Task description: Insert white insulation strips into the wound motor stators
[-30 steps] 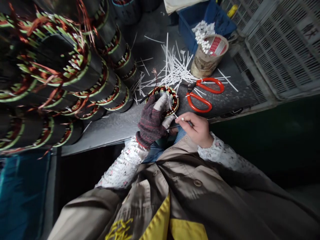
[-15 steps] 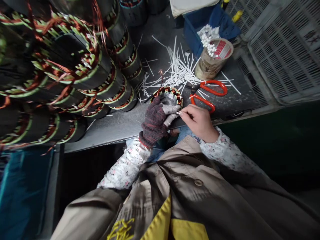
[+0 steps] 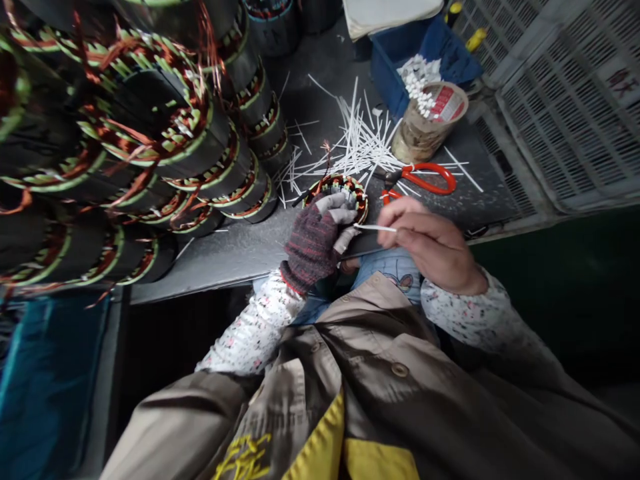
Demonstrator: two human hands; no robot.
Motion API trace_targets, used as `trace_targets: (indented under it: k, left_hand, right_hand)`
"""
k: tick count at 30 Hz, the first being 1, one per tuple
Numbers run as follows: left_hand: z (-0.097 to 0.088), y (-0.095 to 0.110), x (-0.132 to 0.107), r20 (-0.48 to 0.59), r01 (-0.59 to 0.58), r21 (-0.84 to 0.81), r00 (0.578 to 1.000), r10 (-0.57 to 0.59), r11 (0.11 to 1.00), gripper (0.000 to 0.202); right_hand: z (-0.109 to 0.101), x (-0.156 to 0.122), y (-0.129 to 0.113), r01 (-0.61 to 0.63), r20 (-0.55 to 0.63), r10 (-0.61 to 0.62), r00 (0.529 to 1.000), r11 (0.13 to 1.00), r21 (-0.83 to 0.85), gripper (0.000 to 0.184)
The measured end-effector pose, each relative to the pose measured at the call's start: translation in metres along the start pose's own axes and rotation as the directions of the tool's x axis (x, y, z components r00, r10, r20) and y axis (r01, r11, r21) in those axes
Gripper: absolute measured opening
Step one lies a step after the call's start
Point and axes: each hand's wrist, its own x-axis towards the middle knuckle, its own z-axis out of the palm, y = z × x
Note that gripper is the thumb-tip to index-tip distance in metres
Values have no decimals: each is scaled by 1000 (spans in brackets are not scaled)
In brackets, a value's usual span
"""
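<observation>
My left hand (image 3: pixel 314 243), in a dark knitted glove with grey fingertips, grips the rim of a small motor stator (image 3: pixel 357 200) with copper windings. The glove covers the stator's near side. My right hand (image 3: pixel 425 243) is bare and hovers just right of the stator, apart from it. Its thumb and fingers pinch a thin white strip (image 3: pixel 374 228), whose tip points toward the gloved fingers. Red-handled scissors (image 3: pixel 429 180) lie beyond my right hand, partly hidden by it. A loose pile of white plastic strips (image 3: pixel 363 143) spreads behind the stator.
Many wound stators (image 3: pixel 165 140) stand stacked along the left side of the dark bench (image 3: pixel 240 257). At the back are a blue crate (image 3: pixel 390 77) and a tape roll (image 3: pixel 423 127) holding small white pieces. A grey slatted crate (image 3: pixel 565 100) stands at the right.
My right hand has moved back and right from the stator, now showing a white strip between its fingers, and covers more of the scissors. The left hand stays on the stator.
</observation>
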Motion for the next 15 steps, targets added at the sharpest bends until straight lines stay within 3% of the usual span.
trace_targets:
  k: [3, 5, 9, 11, 13, 15]
  left_hand:
    - [-2, -5, -1, 58, -25, 43, 998, 23, 999, 20]
    - [-1, -7, -1, 102, -42, 70, 994, 35, 997, 20]
    - [0, -3, -1, 208, -18, 114, 978, -6, 993, 19]
    - [0, 0, 0, 273, -32, 124, 962, -3, 992, 22]
    - [-3, 0, 0, 274, -59, 118, 961, 25, 991, 27]
    - [-7, -2, 1, 206, -79, 95, 977, 58, 992, 27]
  right_hand:
    - [-1, -5, -1, -202, 124, 177, 976, 952, 231, 38]
    - [0, -4, -4, -266, 41, 266, 963, 916, 299, 40]
    - [15, 20, -4, -154, -191, 247, 950, 903, 402, 39]
    - [30, 39, 4, -113, -271, 226, 936, 919, 377, 39]
    - [42, 52, 13, -104, -291, 197, 936, 946, 306, 41]
    - [40, 54, 18, -47, -267, 84, 960, 989, 141, 41]
